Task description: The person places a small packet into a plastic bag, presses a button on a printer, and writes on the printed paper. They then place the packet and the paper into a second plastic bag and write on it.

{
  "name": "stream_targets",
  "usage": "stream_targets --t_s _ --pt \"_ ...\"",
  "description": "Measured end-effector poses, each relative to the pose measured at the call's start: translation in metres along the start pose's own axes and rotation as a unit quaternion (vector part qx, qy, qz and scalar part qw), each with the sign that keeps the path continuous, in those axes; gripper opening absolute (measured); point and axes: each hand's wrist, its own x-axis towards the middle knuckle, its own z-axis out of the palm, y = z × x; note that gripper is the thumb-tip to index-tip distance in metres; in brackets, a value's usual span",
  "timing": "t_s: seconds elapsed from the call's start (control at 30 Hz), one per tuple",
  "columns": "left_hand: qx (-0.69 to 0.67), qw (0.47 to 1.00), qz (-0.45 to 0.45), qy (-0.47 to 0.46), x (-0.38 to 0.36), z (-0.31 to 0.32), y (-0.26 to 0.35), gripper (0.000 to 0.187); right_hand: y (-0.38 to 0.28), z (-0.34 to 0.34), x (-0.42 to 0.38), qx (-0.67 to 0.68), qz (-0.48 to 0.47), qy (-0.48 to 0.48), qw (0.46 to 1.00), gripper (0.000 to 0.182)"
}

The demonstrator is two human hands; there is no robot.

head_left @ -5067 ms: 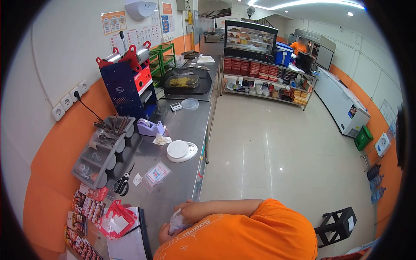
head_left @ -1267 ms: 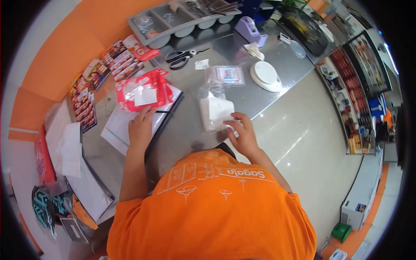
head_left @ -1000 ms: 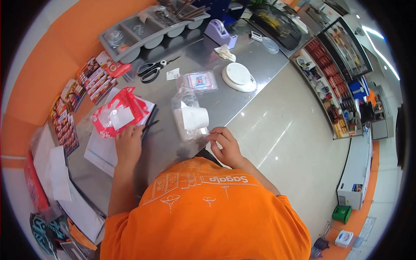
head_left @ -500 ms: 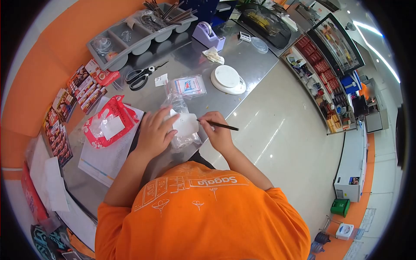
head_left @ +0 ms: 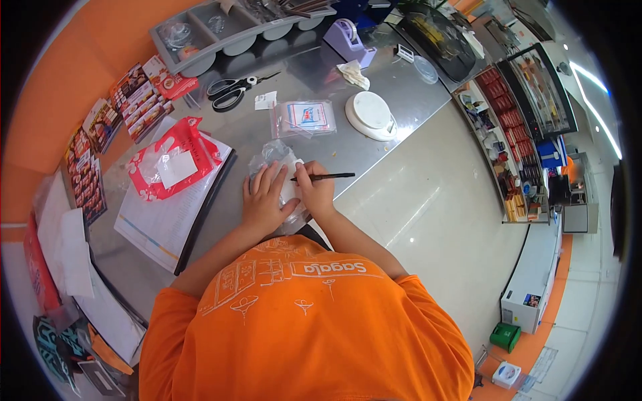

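Note:
A black pen [head_left: 334, 176] is pinched in my right hand [head_left: 317, 194], its tip against a small white paper [head_left: 289, 191]. The paper rests on a crumpled clear plastic bag [head_left: 273, 152] near the steel table's front edge. My left hand [head_left: 265, 204] lies flat over the bag and the paper's left side, fingers stretched out and holding nothing. It covers part of both. Beyond the hands lies a clear packet with a blue-and-red label [head_left: 311, 117].
To the left, a red and clear plastic package [head_left: 175, 164] lies on printed sheets [head_left: 150, 230]. Farther back are scissors [head_left: 231, 93], a round white scale [head_left: 371, 113], a purple tape dispenser [head_left: 349, 43] and a grey compartment tray [head_left: 221, 43]. Floor [head_left: 408, 207] lies beyond the table's right edge.
The view has shifted, so the table items sit differently in it. My two hands are closer together, and the pen tip has moved from the paper's right edge farther onto it.

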Motion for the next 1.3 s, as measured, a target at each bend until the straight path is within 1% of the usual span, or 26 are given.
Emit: stream_targets --t_s 0.03,0.17,0.23,0.33,0.47,0.53,0.57,0.63,0.77,0.83,0.87,0.93,0.97,1.03,1.07,1.13,1.17,1.23,1.27,1.3 --pt "-0.002 1.000 0.003 0.009 0.000 0.000 0.000 0.072 0.001 0.001 -0.001 -0.012 -0.060 -0.008 0.998 0.025" --pt "-0.009 1.000 0.000 0.015 0.000 0.000 0.001 0.073 -0.003 0.004 -0.001 -0.043 -0.087 -0.001 0.995 0.023" --pt "-0.009 1.000 -0.001 0.018 0.000 0.001 0.000 0.073 -0.002 0.005 -0.001 -0.097 -0.139 0.010 0.985 0.022" --pt "-0.006 1.000 0.001 0.019 0.001 0.001 0.000 0.072 0.003 0.002 -0.004 -0.104 -0.149 0.003 0.983 0.022" --pt "-0.006 1.000 0.000 0.014 0.000 0.000 0.000 0.072 0.006 -0.001 -0.006 -0.131 -0.141 -0.022 0.981 0.021" --pt "-0.005 1.000 -0.001 0.014 0.000 0.000 0.000 0.073 0.007 -0.002 -0.004 -0.122 -0.089 0.021 0.988 0.022" --pt "-0.005 1.000 -0.002 0.015 0.000 0.001 0.000 0.073 0.007 -0.002 -0.005 -0.123 -0.089 0.021 0.988 0.022" --pt "-0.005 1.000 -0.002 0.014 0.001 0.001 0.000 0.073 0.004 0.000 -0.005 -0.083 -0.142 0.008 0.986 0.025" --pt "-0.002 1.000 -0.001 0.014 0.001 0.001 0.000 0.072 0.008 -0.003 -0.005 -0.093 -0.132 0.018 0.987 0.025" --pt "-0.004 1.000 0.000 0.014 0.001 0.000 0.001 0.072 -0.001 -0.004 -0.008 -0.049 -0.102 0.017 0.993 0.024" --pt "-0.005 1.000 -0.003 0.014 0.001 -0.001 0.002 0.072 0.000 -0.006 -0.011 -0.050 -0.103 0.016 0.993 0.024" --pt "-0.004 1.000 -0.005 0.018 0.002 0.000 0.001 0.072 0.005 -0.010 -0.017 -0.050 -0.092 -0.044 0.994 0.023" --pt "-0.001 1.000 -0.001 0.018 0.001 0.000 0.000 0.072 0.007 -0.009 -0.016 -0.049 -0.091 -0.046 0.994 0.023" --pt "0.001 1.000 -0.002 0.015 0.002 0.001 0.000 0.072 0.006 -0.007 -0.013 -0.091 -0.130 -0.048 0.986 0.023" --pt "0.003 1.000 -0.001 0.015 0.002 0.002 0.000 0.072 0.007 -0.009 -0.014 -0.091 -0.128 -0.047 0.986 0.023" --pt "0.000 1.000 0.001 0.015 0.001 0.002 0.000 0.072 0.009 -0.013 -0.014 -0.133 -0.109 -0.101 0.980 0.024" --pt "-0.002 1.000 0.003 0.017 0.002 0.002 -0.001 0.073 0.009 -0.012 -0.013 -0.132 -0.108 -0.099 0.980 0.024" --pt "0.002 1.000 0.002 0.013 0.002 0.001 0.000 0.073 0.008 -0.008 -0.013 -0.085 -0.120 0.009 0.989 0.026" --pt "0.005 1.000 -0.001 0.008 0.002 0.001 0.000 0.073 0.008 -0.010 -0.013 -0.085 -0.119 0.009 0.989 0.026" --pt "0.006 1.000 0.000 0.006 0.002 0.000 0.001 0.073 0.009 -0.011 -0.013 -0.105 -0.113 -0.026 0.988 0.026"
